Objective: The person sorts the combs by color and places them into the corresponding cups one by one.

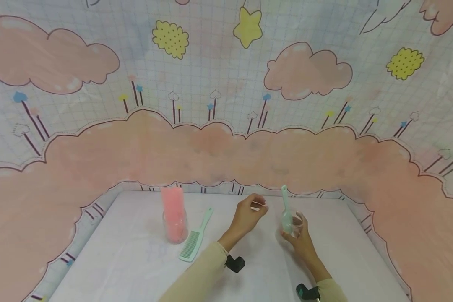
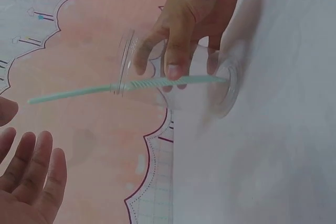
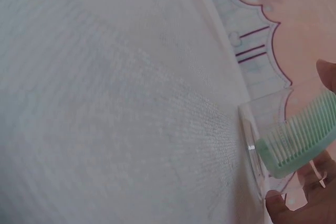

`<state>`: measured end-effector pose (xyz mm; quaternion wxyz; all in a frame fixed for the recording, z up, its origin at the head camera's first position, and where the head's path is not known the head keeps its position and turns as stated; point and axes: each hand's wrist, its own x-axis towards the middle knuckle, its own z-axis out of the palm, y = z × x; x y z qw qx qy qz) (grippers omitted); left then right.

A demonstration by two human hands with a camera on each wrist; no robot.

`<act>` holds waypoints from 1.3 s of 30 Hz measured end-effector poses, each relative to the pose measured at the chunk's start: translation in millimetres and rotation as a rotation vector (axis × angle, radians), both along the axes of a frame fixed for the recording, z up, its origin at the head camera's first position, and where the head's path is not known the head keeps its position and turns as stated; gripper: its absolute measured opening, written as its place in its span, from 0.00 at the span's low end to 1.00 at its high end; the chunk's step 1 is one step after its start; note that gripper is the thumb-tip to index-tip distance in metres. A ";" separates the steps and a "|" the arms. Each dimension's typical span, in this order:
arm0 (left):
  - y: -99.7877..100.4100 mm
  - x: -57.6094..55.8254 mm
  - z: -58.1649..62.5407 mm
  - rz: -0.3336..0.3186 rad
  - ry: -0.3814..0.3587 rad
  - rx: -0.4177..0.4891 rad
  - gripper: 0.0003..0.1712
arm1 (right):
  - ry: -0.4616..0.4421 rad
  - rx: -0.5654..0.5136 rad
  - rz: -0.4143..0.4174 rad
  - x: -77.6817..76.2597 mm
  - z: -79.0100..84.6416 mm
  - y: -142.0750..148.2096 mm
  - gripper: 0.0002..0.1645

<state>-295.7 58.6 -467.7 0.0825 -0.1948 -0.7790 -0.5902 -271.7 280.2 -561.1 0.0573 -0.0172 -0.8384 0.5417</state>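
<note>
My right hand point(image 1: 302, 241) grips a clear jar point(image 2: 228, 103) round its side, low on the right part of the table. Inside that jar a mint-green comb point(image 1: 285, 201) stands tilted, teeth end down and handle rising above the rim. In the right wrist view, the comb's teeth point(image 3: 302, 137) show through the jar wall near its bottom. My left hand point(image 1: 247, 214) hovers to the left of the jar, fingers loosely bent and holding nothing. The left wrist view has its fingers point(image 2: 42, 156) apart from the comb's handle tip.
Further left stands another clear jar point(image 1: 185, 230) with a pink flat-sided piece point(image 1: 172, 203) upright in it. Beside it a second mint-green comb point(image 1: 192, 243) lies on the white table point(image 1: 136, 268). A patterned cloth point(image 1: 226, 159) hangs behind the table.
</note>
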 end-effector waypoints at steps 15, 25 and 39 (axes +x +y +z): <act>-36.8 8.3 -13.9 0.045 0.010 -0.020 0.10 | 0.009 0.004 -0.002 -0.3 -5.6 1.0 0.57; -62.3 9.6 -26.5 0.093 0.003 -0.042 0.09 | 0.000 0.011 -0.009 -0.4 -5.2 0.6 0.56; -102.7 8.2 -46.8 0.174 -0.032 -0.065 0.13 | 0.009 -0.009 -0.014 6.7 -5.8 -3.0 0.57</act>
